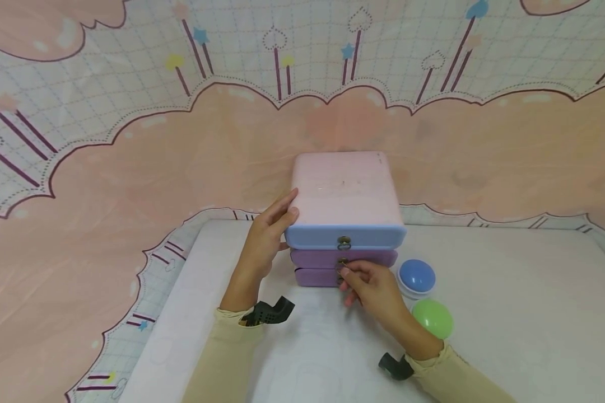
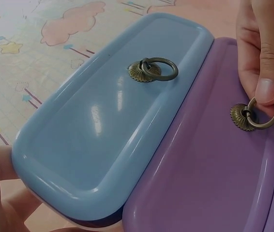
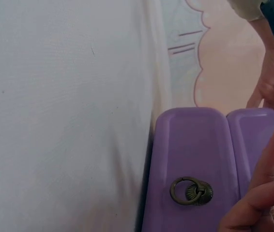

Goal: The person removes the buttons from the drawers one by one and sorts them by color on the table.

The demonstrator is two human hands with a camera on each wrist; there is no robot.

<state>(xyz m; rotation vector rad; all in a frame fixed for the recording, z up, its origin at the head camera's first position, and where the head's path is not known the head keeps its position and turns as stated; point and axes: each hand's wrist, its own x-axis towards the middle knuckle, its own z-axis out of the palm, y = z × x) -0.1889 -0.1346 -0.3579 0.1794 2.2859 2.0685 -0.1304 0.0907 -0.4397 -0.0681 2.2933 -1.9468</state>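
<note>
A small chest of drawers with a pink top [image 1: 345, 190] stands on the table. Its top drawer [image 1: 312, 237] is blue; the middle drawer [image 1: 315, 258] and bottom drawer [image 1: 313, 277] are purple. My left hand [image 1: 262, 240] lies against the chest's left side, fingers stretched along it near the top edge. With thumb and fingers, my right hand [image 1: 378, 288] pinches the brass ring pull [image 2: 263, 127] of the middle drawer. Another ring pull [image 2: 168, 76] sticks out from the blue front. The bottom drawer's ring pull [image 3: 200, 192] hangs free in the right wrist view.
Right of the chest, a blue dome-shaped thing [image 1: 417, 275] with a white base sits on the white table [image 1: 524, 313]. A green round thing [image 1: 433, 318] is in front of it, partly behind my right forearm. A patterned pink cloth [image 1: 222, 162] rises behind the table.
</note>
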